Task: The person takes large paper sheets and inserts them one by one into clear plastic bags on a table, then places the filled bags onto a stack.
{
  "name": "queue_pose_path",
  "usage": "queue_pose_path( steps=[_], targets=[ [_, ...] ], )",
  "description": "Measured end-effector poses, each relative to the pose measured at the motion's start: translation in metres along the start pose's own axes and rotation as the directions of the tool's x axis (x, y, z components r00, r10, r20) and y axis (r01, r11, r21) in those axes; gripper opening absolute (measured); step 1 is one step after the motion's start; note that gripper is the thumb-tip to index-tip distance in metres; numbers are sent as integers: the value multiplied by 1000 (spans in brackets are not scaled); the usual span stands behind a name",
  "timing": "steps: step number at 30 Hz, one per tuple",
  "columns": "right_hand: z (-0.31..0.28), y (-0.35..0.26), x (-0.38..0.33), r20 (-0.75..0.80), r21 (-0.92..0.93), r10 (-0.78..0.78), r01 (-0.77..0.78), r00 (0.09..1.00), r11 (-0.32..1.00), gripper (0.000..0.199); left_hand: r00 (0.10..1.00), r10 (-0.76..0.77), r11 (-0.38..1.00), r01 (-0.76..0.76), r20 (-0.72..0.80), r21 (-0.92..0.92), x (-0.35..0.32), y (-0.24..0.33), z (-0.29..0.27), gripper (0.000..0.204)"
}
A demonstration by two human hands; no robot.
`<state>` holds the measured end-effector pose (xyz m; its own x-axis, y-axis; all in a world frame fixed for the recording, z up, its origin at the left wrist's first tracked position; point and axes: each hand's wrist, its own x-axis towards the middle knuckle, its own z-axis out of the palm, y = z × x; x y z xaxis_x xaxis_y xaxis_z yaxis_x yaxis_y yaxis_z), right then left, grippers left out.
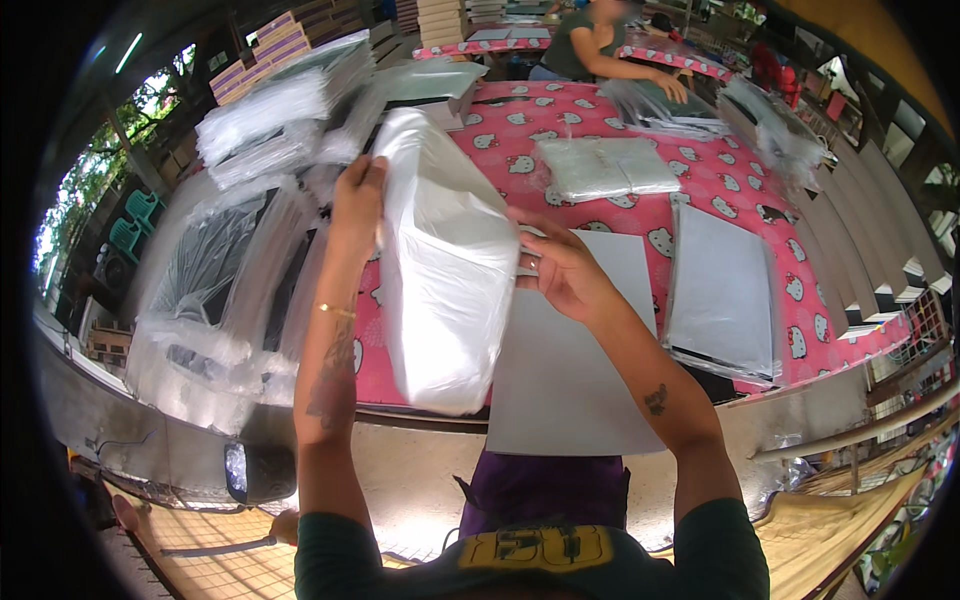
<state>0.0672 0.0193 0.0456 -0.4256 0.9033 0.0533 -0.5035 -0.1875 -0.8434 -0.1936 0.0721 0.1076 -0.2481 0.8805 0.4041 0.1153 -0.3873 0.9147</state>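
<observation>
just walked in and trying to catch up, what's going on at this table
A person stands at a table with a pink patterned cloth and holds a white plastic bag up in both hands. The left hand grips the bag's upper edge, the right hand its side. Under the bag lies a large grey sheet, with a second grey stack to its right and a folded pile of clear bags further back. Another person works at the far end.

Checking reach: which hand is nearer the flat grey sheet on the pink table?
Right. The right hand hovers over the flat grey sheet; the left hand is raised left of it.
</observation>
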Motion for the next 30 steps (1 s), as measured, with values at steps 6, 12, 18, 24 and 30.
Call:
queue_pose_path(
  steps=[6,12,18,24,30],
  targets=[
    [-34,35,-42,-341,113,-11,53,940,992,46,916,311,581,-393,252,712,-49,-111,26,44],
    [-50,58,-59,-395,40,223,-226,891,973,63,905,178,799,-362,387,479,-157,-114,60,50],
    [-50,58,-55,-365,-16,245,-269,898,963,66,922,66,774,-289,382,564,-166,-107,63,34],
    [-37,63,-45,-360,-66,222,-262,906,963,70,925,-220,928,100,311,360,-145,-125,47,24],
    [-16,72,-14,-388,-156,124,-198,913,968,51,751,-569,815,570,335,106,-137,-82,38,26]
  ],
)
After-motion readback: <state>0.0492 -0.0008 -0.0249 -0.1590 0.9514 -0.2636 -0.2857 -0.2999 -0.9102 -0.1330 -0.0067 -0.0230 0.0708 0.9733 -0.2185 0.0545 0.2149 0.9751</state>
